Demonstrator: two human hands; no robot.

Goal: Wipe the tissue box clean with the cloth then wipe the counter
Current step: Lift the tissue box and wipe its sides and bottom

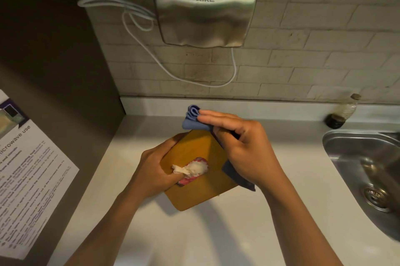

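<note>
Still on step one: left hand [151,170] gripping mustard-yellow cardboard tissue box [194,187], right-hand fingers [218,119] pressing folded blue cloth [191,119], seemingly against its far end. Next: remaining faces, then pale worktop [249,222].

The scene is dimly lit in warm yellow. Soft shadows are cast onto the counter [216,233] beneath the forearms. Dull glare is seen on the hand dryer [205,8]. Edges are bowed by wide-angle distortion; details are slightly soft.

The left hand [151,168] grips the tissue box [194,170] near the counter's [270,211] back edge. The right hand [242,146] presses a blue cloth [191,119] against the box's far right side. A sink [346,151] lies right.
</note>
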